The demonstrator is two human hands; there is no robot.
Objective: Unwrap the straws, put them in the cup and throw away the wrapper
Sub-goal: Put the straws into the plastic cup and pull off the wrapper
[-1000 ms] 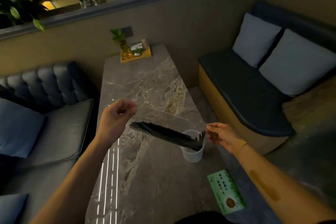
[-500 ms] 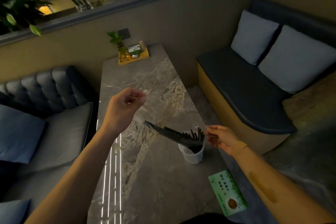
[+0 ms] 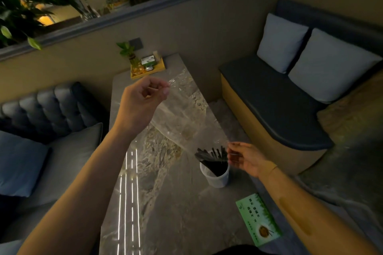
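A clear plastic wrapper [image 3: 186, 116] stretches slantwise over the marble table [image 3: 165, 213]. My left hand [image 3: 143, 101] pinches its upper end, raised high. Its lower end is pinched by my right hand [image 3: 246, 158], just right of the cup. Several black straws [image 3: 213, 158] stand in the white cup [image 3: 216, 176] near the table's right edge, their tops fanned out and leaning left. The straws are out of the wrapper, which looks empty.
A green printed card [image 3: 259, 219] lies near the table's front right corner. A yellow tray [image 3: 148, 68] with a small plant and boxes stands at the far end. Sofas with cushions flank the table on the left [image 3: 41, 130] and right [image 3: 290, 97].
The straws have slid out of the wrapper and dropped into the cup. My left hand has lifted the wrapper's upper end higher and farther away; my right hand stayed beside the cup.
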